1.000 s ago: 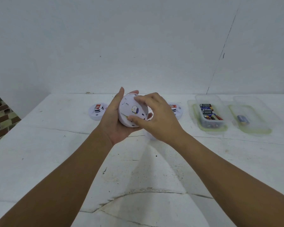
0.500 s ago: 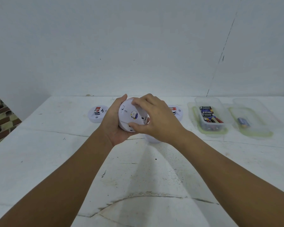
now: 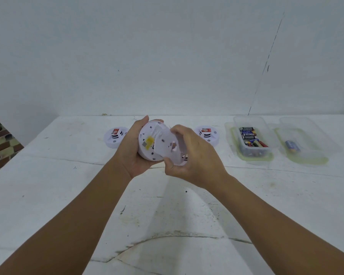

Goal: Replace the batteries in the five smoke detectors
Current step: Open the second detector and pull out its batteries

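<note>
Detector held open above the counter

A white detector [image 3: 149,143] is gripped in the left hand [image 3: 134,155], its opened back with a yellow label turned toward the camera; its cover [image 3: 175,147] is pinched by the right hand [image 3: 193,157], tilted away from the body but touching it at one edge. Two more detectors [image 3: 115,136] [image 3: 208,134] lie on the counter [image 3: 68,185] behind, and a box of batteries [image 3: 252,139] stands to the right.

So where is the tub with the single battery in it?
Head view, far right of the table: the clear tub holding one blue battery sits just right of the tub full of batteries.
</note>
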